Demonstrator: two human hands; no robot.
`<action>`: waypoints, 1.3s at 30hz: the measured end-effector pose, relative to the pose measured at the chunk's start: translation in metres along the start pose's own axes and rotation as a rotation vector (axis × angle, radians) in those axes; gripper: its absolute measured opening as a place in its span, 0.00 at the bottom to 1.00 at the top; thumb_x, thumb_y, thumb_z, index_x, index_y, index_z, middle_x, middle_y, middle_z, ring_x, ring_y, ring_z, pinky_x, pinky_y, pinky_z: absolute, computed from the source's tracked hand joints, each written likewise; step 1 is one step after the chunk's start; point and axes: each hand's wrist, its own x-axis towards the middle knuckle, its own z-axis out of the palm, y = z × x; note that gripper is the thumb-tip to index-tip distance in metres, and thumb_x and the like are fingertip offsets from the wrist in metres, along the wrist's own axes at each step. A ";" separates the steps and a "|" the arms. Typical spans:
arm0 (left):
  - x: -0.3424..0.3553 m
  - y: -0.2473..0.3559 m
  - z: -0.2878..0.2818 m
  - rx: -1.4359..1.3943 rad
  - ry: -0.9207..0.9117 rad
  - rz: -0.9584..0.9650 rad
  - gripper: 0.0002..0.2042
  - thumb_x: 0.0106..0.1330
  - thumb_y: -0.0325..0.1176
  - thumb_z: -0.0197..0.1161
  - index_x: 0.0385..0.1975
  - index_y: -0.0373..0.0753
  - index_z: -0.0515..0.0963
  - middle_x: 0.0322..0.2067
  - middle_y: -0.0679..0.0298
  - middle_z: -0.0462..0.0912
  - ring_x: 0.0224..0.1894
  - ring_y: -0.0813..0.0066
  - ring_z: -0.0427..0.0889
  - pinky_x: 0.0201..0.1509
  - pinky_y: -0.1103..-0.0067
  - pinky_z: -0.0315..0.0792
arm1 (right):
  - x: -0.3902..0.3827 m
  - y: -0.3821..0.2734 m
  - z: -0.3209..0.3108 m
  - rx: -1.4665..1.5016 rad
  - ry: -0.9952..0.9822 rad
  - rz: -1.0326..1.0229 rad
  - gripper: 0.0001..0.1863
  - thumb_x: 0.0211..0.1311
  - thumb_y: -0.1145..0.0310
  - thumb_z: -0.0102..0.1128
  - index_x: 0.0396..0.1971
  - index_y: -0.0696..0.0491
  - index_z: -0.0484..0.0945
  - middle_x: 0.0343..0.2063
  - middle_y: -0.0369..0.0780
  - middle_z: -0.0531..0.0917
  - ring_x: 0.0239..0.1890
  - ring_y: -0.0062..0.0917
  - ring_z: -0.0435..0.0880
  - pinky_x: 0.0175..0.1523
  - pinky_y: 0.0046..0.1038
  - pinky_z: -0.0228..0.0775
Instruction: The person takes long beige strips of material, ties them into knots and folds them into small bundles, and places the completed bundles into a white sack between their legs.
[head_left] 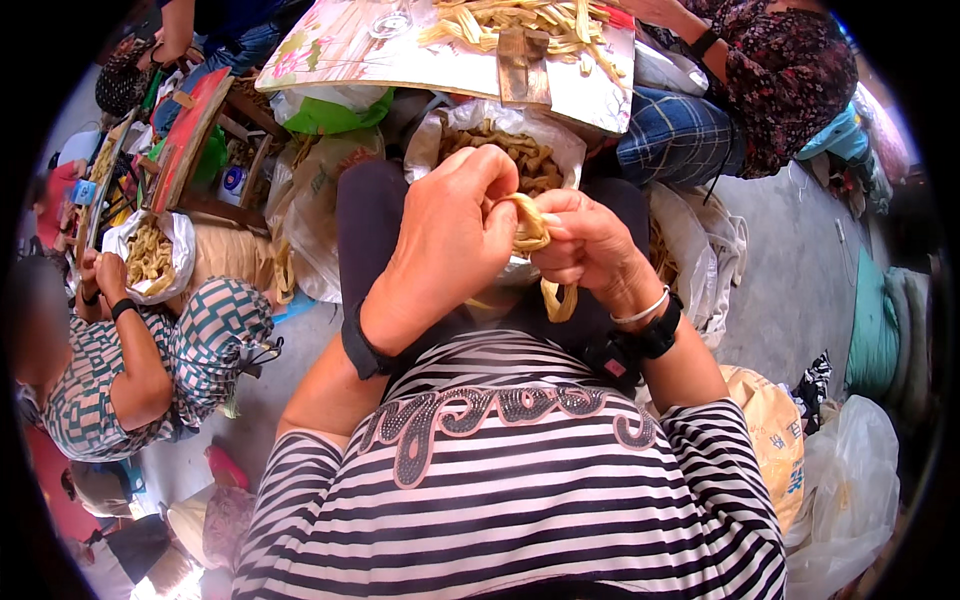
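Note:
Above my lap, my left hand (445,225) and my right hand (592,245) pinch a folded yellow strip (532,235), soft-looking and perhaps tofu skin. The strip bends into a loop between my fingertips. One end dangles in a second loop below my right fingers. Just beyond my hands, between my knees, a white plastic bag (422,140) stands with its mouth spread. Many twisted yellow knots (500,150) fill it, partly hidden by my hands.
Ahead stands a flower-patterned table (345,60) bearing loose yellow strips (480,28) and a wooden block (523,65). Another person (140,370) works at the left beside a bag of knots (150,255). A person in plaid trousers (675,130) sits far right. Sacks (765,430) lie near my right side.

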 end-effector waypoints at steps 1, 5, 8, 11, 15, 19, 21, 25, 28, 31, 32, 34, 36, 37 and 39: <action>0.000 0.004 -0.001 0.014 0.031 -0.003 0.03 0.49 0.21 0.60 0.23 0.34 0.73 0.17 0.60 0.73 0.17 0.75 0.72 0.23 0.80 0.65 | 0.000 0.002 -0.005 0.039 -0.096 -0.043 0.11 0.60 0.68 0.55 0.39 0.58 0.76 0.12 0.25 0.56 0.13 0.09 0.53 0.17 0.13 0.45; -0.002 -0.003 0.007 0.071 0.164 0.053 0.04 0.51 0.22 0.63 0.25 0.35 0.74 0.19 0.59 0.73 0.19 0.74 0.72 0.24 0.82 0.66 | 0.007 0.005 0.002 0.098 -0.084 -0.145 0.16 0.59 0.65 0.57 0.43 0.59 0.75 0.13 0.25 0.58 0.14 0.10 0.54 0.17 0.14 0.46; 0.003 -0.006 0.006 0.050 0.124 0.161 0.05 0.51 0.23 0.63 0.26 0.35 0.75 0.21 0.57 0.76 0.21 0.66 0.76 0.25 0.79 0.69 | 0.007 0.006 0.011 0.098 0.064 -0.225 0.12 0.62 0.66 0.55 0.42 0.55 0.76 0.14 0.24 0.60 0.15 0.09 0.55 0.19 0.13 0.47; 0.004 -0.004 0.004 0.124 -0.005 0.181 0.06 0.51 0.28 0.64 0.25 0.34 0.75 0.19 0.55 0.75 0.20 0.63 0.76 0.23 0.77 0.68 | 0.007 0.001 0.010 -0.014 0.177 -0.295 0.10 0.62 0.66 0.54 0.41 0.53 0.77 0.15 0.25 0.62 0.15 0.08 0.56 0.18 0.12 0.46; 0.014 -0.005 -0.008 0.098 -0.189 0.030 0.12 0.55 0.35 0.64 0.16 0.34 0.73 0.10 0.59 0.71 0.11 0.69 0.70 0.16 0.81 0.63 | 0.010 0.000 0.016 -0.126 0.215 -0.301 0.09 0.63 0.65 0.53 0.38 0.53 0.77 0.15 0.26 0.66 0.15 0.07 0.58 0.18 0.11 0.46; 0.016 -0.015 -0.012 -0.768 -0.391 -0.483 0.15 0.62 0.36 0.58 0.15 0.38 0.73 0.09 0.74 0.65 0.09 0.90 0.59 0.12 0.90 0.51 | 0.007 -0.009 0.030 -0.257 0.308 -0.335 0.11 0.61 0.64 0.54 0.35 0.57 0.76 0.14 0.27 0.67 0.14 0.08 0.59 0.18 0.12 0.48; 0.011 -0.020 -0.024 -1.222 -0.345 -0.628 0.13 0.61 0.33 0.57 0.15 0.38 0.69 0.07 0.75 0.60 0.07 0.88 0.55 0.10 0.88 0.47 | -0.003 -0.019 0.035 -0.812 0.403 -0.406 0.10 0.59 0.67 0.55 0.31 0.59 0.78 0.14 0.29 0.71 0.15 0.08 0.62 0.18 0.14 0.50; -0.004 -0.035 -0.015 -1.292 -0.390 -0.617 0.15 0.62 0.34 0.56 0.13 0.40 0.67 0.07 0.73 0.60 0.07 0.86 0.56 0.10 0.88 0.47 | -0.020 -0.022 0.013 -0.841 0.459 -0.389 0.09 0.58 0.70 0.56 0.28 0.61 0.79 0.12 0.30 0.71 0.13 0.09 0.62 0.18 0.14 0.50; 0.004 -0.044 -0.021 -0.580 -0.401 -0.525 0.19 0.63 0.40 0.56 0.12 0.38 0.72 0.06 0.70 0.64 0.08 0.82 0.62 0.12 0.85 0.56 | -0.017 -0.018 0.006 -0.791 0.513 -0.351 0.09 0.59 0.70 0.56 0.28 0.61 0.80 0.12 0.29 0.71 0.13 0.08 0.62 0.18 0.13 0.49; 0.013 -0.034 -0.037 0.268 -0.306 -0.140 0.16 0.59 0.45 0.59 0.29 0.36 0.76 0.22 0.62 0.77 0.24 0.69 0.75 0.28 0.77 0.68 | -0.010 -0.021 0.009 -0.987 0.570 -0.326 0.09 0.58 0.70 0.57 0.26 0.61 0.80 0.13 0.29 0.72 0.16 0.08 0.64 0.20 0.14 0.53; 0.013 -0.030 -0.036 0.483 -0.220 -0.001 0.16 0.58 0.45 0.60 0.31 0.35 0.76 0.26 0.60 0.79 0.28 0.65 0.77 0.32 0.74 0.70 | -0.007 -0.020 0.008 -1.000 0.566 -0.318 0.09 0.58 0.70 0.57 0.25 0.61 0.80 0.14 0.29 0.72 0.17 0.08 0.65 0.21 0.15 0.54; 0.013 -0.022 -0.026 0.448 -0.215 0.144 0.21 0.53 0.46 0.64 0.40 0.37 0.74 0.37 0.57 0.79 0.37 0.58 0.77 0.40 0.70 0.71 | 0.002 -0.016 0.007 -1.027 0.563 -0.305 0.09 0.57 0.71 0.57 0.25 0.62 0.79 0.15 0.29 0.74 0.19 0.09 0.67 0.23 0.15 0.57; 0.009 -0.021 -0.007 0.338 -0.336 0.133 0.18 0.53 0.44 0.63 0.37 0.37 0.74 0.35 0.57 0.79 0.36 0.57 0.77 0.38 0.70 0.71 | 0.010 -0.012 0.007 -1.109 0.532 -0.300 0.09 0.55 0.71 0.58 0.25 0.62 0.79 0.16 0.33 0.76 0.21 0.12 0.70 0.25 0.17 0.61; 0.008 -0.023 0.001 0.350 -0.430 0.111 0.13 0.56 0.41 0.61 0.33 0.37 0.73 0.30 0.57 0.77 0.33 0.57 0.76 0.34 0.69 0.70 | 0.010 -0.013 0.006 -1.167 0.507 -0.296 0.09 0.55 0.70 0.58 0.24 0.62 0.78 0.15 0.34 0.75 0.20 0.12 0.70 0.24 0.18 0.61; 0.011 -0.033 0.002 0.196 -0.613 0.027 0.08 0.59 0.36 0.57 0.31 0.39 0.72 0.23 0.55 0.74 0.27 0.55 0.76 0.28 0.66 0.68 | 0.004 -0.023 0.003 -1.246 0.447 -0.285 0.11 0.54 0.68 0.59 0.24 0.63 0.78 0.13 0.35 0.74 0.19 0.14 0.70 0.24 0.20 0.62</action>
